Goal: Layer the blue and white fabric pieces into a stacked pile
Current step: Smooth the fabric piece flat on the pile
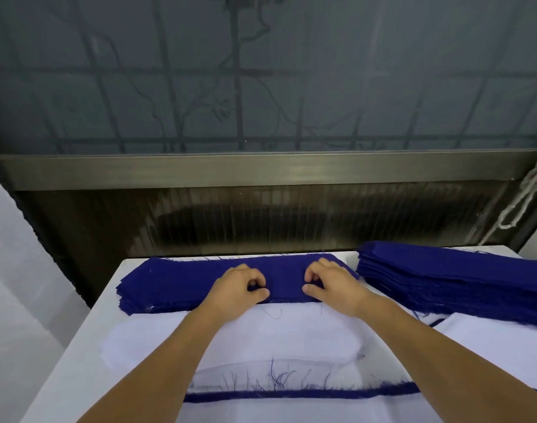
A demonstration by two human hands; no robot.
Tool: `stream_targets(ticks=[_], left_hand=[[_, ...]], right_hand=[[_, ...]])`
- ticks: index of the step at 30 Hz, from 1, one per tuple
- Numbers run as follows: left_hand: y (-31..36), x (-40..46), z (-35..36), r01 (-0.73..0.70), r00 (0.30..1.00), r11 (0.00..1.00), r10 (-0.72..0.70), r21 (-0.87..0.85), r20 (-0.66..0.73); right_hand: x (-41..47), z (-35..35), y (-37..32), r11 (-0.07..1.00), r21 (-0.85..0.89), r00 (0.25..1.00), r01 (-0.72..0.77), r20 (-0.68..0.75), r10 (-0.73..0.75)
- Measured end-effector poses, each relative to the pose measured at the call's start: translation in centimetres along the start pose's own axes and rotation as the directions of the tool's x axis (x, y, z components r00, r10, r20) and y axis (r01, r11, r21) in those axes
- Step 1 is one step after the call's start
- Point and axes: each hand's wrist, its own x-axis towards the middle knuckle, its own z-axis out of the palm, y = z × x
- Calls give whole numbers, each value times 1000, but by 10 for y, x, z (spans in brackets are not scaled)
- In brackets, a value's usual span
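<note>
Behind the work surface stands a large frosted window (261,71) crossed by a dark grid, with a metal sill (261,169) along its lower edge and a dark ribbed panel (261,218) below that. A pale knotted cord (523,193) hangs at the far right.

White table (77,346): fills the near half of the view, its far edge meeting the ribbed panel.

Tall blue stack (459,282): many blue fabric pieces piled at the far right of the table, edges frayed, reaching toward the near right.

Low blue stack (175,285): a flatter pile of blue pieces at the far centre, just left of the tall stack and apart from it.

White fabric pieces (276,337): lie on the near side of the low blue stack, touching its near edge. More white fabric lies nearer still, with a blue frayed strip (291,394) showing between the layers.

Left hand (238,290): rests on the near edge of the low blue stack, fingers curled, thumb and fingertips pinching the top blue piece.

Right hand (332,285): rests on the same edge, just right of the left hand, fingers curled and pinching the same top piece. The two hands are near each other but not touching.
</note>
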Motion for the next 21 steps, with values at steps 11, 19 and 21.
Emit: stream_targets(ticks=[11, 19, 21], left_hand=[[8, 21, 2, 56, 997, 989, -61, 135, 36], [7, 28, 8, 59, 998, 981, -57, 184, -17], [5, 26, 7, 55, 998, 982, -52, 180, -20]], right_hand=[[22, -5, -4, 988, -155, 997, 18, 77, -6], [19, 5, -12, 985, -168, 1000, 23, 9, -21], [19, 5, -10, 992, -126, 1000, 1, 6, 0]])
